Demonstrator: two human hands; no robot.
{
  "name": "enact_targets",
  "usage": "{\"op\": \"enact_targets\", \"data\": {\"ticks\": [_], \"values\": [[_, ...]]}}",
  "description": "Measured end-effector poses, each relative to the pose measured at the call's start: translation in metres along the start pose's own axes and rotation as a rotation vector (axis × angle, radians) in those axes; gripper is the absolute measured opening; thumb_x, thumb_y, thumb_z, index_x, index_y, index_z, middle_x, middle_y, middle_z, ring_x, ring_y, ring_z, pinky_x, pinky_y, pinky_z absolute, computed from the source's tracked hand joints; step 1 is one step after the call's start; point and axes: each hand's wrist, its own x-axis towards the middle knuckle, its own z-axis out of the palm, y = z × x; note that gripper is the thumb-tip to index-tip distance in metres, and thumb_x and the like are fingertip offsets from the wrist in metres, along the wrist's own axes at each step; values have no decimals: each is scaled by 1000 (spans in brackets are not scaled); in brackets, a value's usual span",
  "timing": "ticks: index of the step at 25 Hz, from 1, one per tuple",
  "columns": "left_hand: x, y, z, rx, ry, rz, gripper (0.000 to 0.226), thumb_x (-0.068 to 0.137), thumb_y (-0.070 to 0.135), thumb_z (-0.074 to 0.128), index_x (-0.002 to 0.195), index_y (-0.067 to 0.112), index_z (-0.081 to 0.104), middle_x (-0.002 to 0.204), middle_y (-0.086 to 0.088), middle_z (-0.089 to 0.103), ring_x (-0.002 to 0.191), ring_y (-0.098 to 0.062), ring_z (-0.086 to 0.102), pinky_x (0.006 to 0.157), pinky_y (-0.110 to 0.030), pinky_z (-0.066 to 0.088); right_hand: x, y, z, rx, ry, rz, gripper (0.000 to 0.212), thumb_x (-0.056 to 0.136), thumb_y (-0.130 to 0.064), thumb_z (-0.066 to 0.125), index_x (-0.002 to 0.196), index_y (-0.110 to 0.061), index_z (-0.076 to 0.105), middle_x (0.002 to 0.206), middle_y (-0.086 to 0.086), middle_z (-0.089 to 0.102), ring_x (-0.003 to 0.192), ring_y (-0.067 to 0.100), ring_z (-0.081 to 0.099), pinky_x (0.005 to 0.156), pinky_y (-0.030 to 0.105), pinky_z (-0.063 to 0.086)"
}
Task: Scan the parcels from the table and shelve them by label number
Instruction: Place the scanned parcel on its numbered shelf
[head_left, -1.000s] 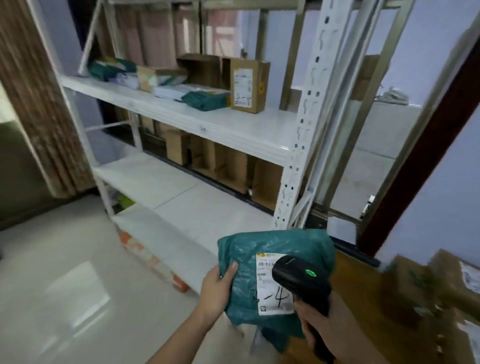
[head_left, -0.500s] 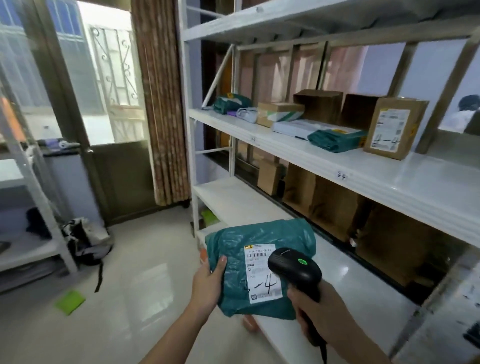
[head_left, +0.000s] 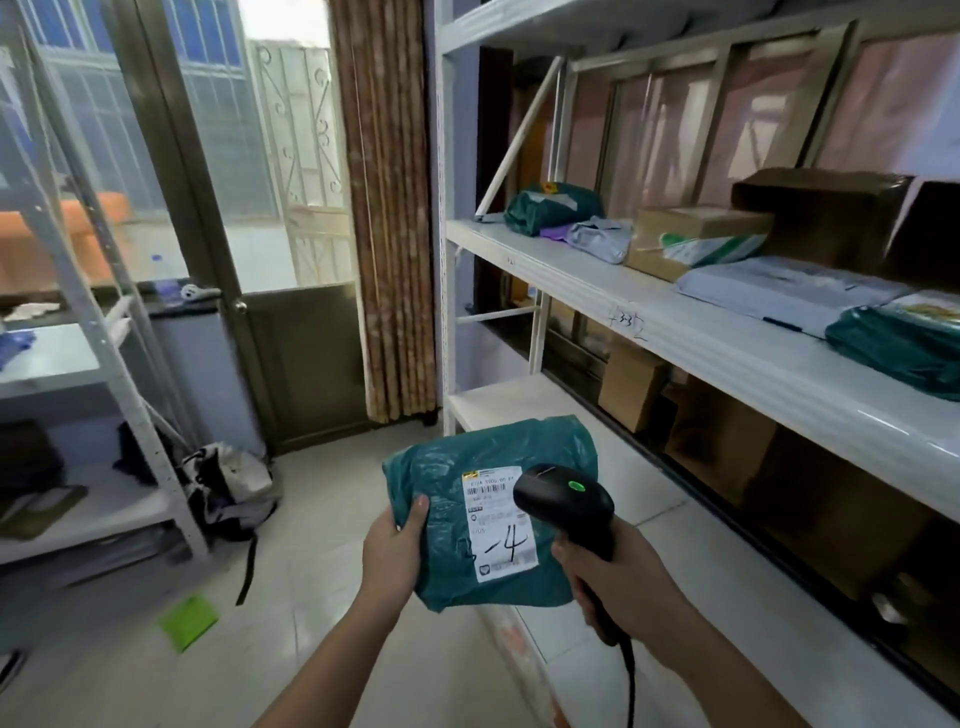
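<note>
White rack (head_left: 727, 343) across right half of frame, upper right down to lower right; middle shelf marked with handwritten digits on its front edge, unreadable. On that shelf, left to right: green bag (head_left: 545, 205), grey bag (head_left: 597, 239), cardboard box (head_left: 691, 236) with green-white tape, dark brown box (head_left: 821, 208), flat grey mailer (head_left: 779, 296), another green bag at right edge (head_left: 898, 343). Cardboard boxes behind lower shelf, dim. Second rack (head_left: 78, 291) at left edge. Door (head_left: 234, 208) with glass and grille, upper left; brown curtain (head_left: 387, 208) beside it, upper centre. Backpack (head_left: 228, 488) on floor, lower left, with green scrap (head_left: 189, 621) near it.

Lower centre: green parcel (head_left: 467, 467) held up, white label (head_left: 498, 525) facing camera, handwritten "-4" legible, first digit smudged. Left hand (head_left: 395, 551) grips parcel's left edge, thumb on top. Right hand (head_left: 618, 587) wrapped round handle of black scanner (head_left: 563, 501), head over label's right side, green light lit, cord trailing down.
</note>
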Motion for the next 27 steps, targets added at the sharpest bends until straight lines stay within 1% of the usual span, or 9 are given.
{"op": "enact_targets", "data": {"ticks": [3, 7, 11, 13, 17, 22, 25, 26, 27], "values": [[57, 0, 3, -17, 46, -29, 23, 103, 42, 62, 109, 22, 72, 104, 1, 80, 98, -22, 76, 90, -43, 61, 73, -9, 1, -35, -49, -2, 23, 92, -25, 63, 85, -3, 57, 53, 16, 54, 51, 33, 43, 57, 48, 46], [137, 1, -4, -8, 78, -63, 24, 102, 45, 63, 109, 23, 71, 105, 1, 79, 99, -22, 75, 91, -45, 61, 158, -24, 15, -56, -59, 8, 16, 94, -19, 63, 91, -3, 59, 52, 15, 54, 50, 30, 44, 57, 47, 48], [242, -5, -15, -14, 60, -85, 27, 102, 46, 63, 111, 23, 71, 106, 1, 79, 99, -22, 75, 91, -45, 62, 251, -34, 43, -90, -15, 36, 19, 95, -16, 63, 81, -5, 56, 49, 10, 56, 43, 24, 49, 59, 57, 54], [297, -11, -20, -11, 33, -107, 26, 101, 46, 63, 111, 23, 71, 106, 1, 79, 99, -22, 75, 90, -46, 62, 295, -35, 59, -90, 14, 62, 21, 95, -15, 63, 79, -4, 56, 48, 8, 56, 42, 23, 49, 59, 56, 55], [402, -13, -19, 44, -74, -164, 27, 100, 46, 65, 112, 23, 71, 105, 0, 80, 97, -23, 77, 91, -50, 62, 373, -46, 82, -81, 63, 131, 20, 96, -17, 62, 83, -4, 56, 49, 9, 56, 43, 23, 50, 57, 41, 50], [514, -13, 22, 131, -251, -199, 15, 103, 35, 65, 108, 22, 70, 106, -4, 78, 98, -25, 75, 87, -48, 64, 447, -43, 86, -28, 206, 194, 15, 96, -17, 61, 88, -7, 54, 53, 14, 55, 47, 26, 49, 52, 42, 46], [578, -22, 65, 179, -355, -202, 12, 103, 30, 65, 111, 21, 70, 103, -1, 78, 95, -22, 76, 78, -38, 64, 488, -31, 78, -10, 293, 249, 17, 96, -17, 61, 89, -4, 53, 53, 14, 54, 47, 25, 49, 52, 39, 45], [600, -27, 81, 195, -385, -203, 11, 103, 30, 66, 109, 22, 70, 102, -1, 79, 94, -22, 76, 78, -39, 64, 503, -27, 74, -8, 327, 262, 17, 96, -17, 61, 88, -3, 54, 53, 14, 54, 46, 25, 50, 51, 37, 46], [623, -35, 97, 216, -411, -205, 10, 102, 32, 67, 107, 24, 71, 102, -1, 80, 94, -23, 77, 82, -44, 64, 517, -23, 69, -11, 358, 274, 17, 96, -17, 61, 86, -4, 54, 53, 13, 54, 46, 24, 50, 51, 36, 47]]}}
